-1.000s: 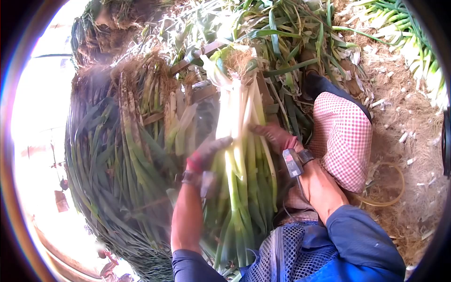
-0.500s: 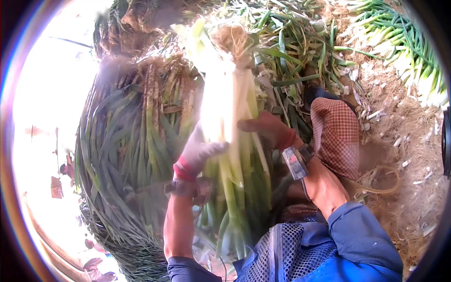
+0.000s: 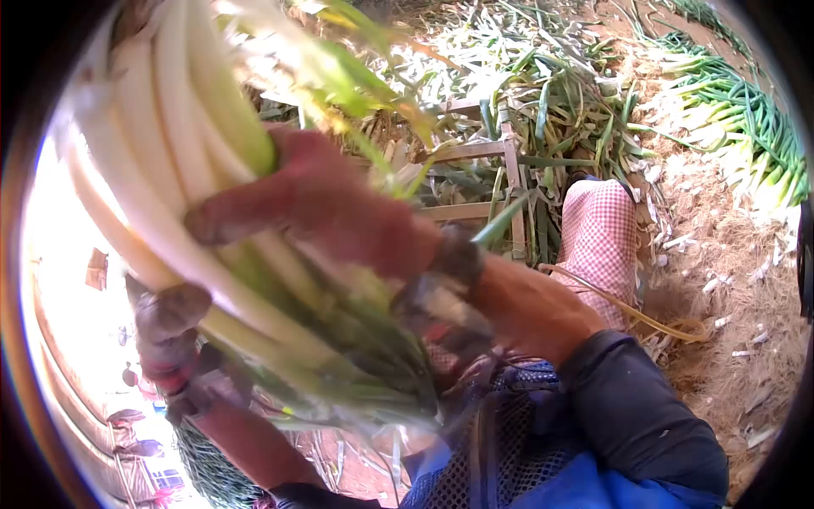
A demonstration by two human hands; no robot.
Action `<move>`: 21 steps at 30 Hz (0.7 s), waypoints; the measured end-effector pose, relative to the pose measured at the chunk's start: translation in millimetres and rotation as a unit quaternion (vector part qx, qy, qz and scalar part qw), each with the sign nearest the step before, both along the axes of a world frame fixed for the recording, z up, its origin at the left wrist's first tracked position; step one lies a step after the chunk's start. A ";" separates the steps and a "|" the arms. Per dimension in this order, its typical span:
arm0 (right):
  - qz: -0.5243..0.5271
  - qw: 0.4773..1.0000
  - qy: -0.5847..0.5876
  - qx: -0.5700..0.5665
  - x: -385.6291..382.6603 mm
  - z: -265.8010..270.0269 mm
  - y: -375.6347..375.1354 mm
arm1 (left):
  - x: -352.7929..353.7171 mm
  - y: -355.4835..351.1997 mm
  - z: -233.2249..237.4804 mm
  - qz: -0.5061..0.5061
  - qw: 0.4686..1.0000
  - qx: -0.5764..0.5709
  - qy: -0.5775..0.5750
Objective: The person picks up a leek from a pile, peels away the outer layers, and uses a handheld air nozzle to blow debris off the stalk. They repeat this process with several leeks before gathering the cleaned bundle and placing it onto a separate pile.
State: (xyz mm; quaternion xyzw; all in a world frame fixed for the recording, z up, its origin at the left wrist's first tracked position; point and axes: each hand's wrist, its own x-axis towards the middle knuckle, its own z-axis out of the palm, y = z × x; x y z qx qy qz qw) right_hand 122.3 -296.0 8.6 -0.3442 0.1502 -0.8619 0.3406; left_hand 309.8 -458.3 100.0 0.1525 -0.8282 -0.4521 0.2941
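A large bundle of long green onions (image 3: 161, 127) is lifted close to the camera at the left, white stems up and green leaves trailing down to the lap. My right hand (image 3: 314, 199), in a reddish glove, grips the stems from the right side, its thumb across them. Lower down, my left hand (image 3: 172, 327), in a dirty glove with a red cuff, is wrapped round the left side of the same bundle; its fingers are partly hidden behind the stems. The root ends at the upper left are blurred.
Loose leaves and trimmings (image 3: 551, 76) lie at the top around a wooden frame (image 3: 511, 165). Cleaned green onions (image 3: 746, 110) lie at the upper right. A checkered trouser leg (image 3: 598, 242) and a yellowish strap (image 3: 627, 301) are right of centre. Root scraps (image 3: 721, 339) cover the ground.
The bundle has risen toward the camera, swung left and tilted, with both hands on it. The wooden frame now shows where the pile of leafy onions was.
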 end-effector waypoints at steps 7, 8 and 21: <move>0.100 0.990 -0.068 0.078 53.8 -75.1 -4.0 | 17.8 -38.8 -46.8 -0.152 0.932 -0.182 -0.273; 0.109 0.981 -0.055 0.148 53.8 -94.5 8.4 | 11.1 -20.5 -58.1 -0.188 0.896 -0.213 -0.341; 0.267 0.936 -0.146 0.177 23.7 -289.0 53.7 | -47.6 52.4 -241.4 -0.048 0.931 0.086 -0.351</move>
